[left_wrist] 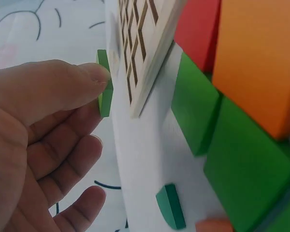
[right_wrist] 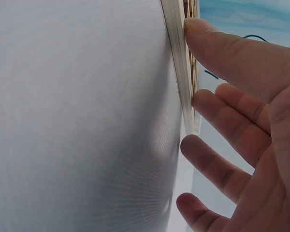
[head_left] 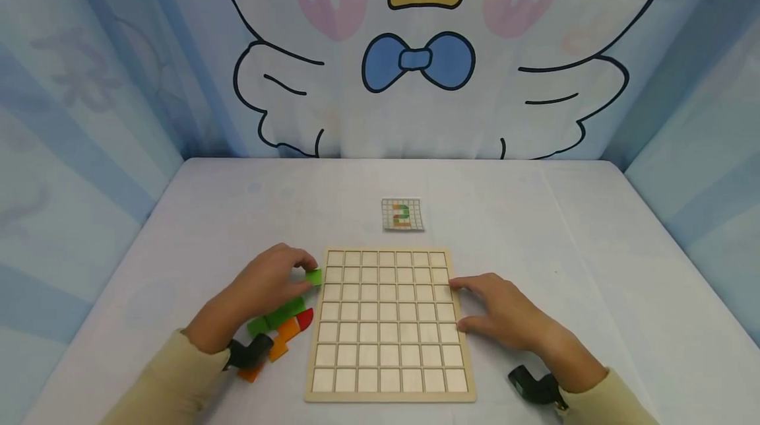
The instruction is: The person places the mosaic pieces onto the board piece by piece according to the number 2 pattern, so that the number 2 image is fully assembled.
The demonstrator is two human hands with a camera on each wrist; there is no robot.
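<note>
My left hand (head_left: 274,280) pinches a light green block (head_left: 313,276) between thumb and fingers, beside the upper left edge of a wooden grid board (head_left: 309,372). In the left wrist view that block (left_wrist: 104,96) shows edge-on at the thumb tip. The board's square cells hold no blocks. On the right, my right hand (head_left: 505,309) touches the board's right edge with thumb and fingertips, its fingers fairly straight. In the right wrist view the thumb lies on the frame (right_wrist: 176,53).
Left of the board lie green blocks (head_left: 285,313), a red rounded block (head_left: 305,319) and orange blocks (head_left: 288,328), partly behind my left wrist. A dark green piece (left_wrist: 171,207) lies near them. A small pattern card (head_left: 403,215) lies beyond the board on the white table (head_left: 534,214).
</note>
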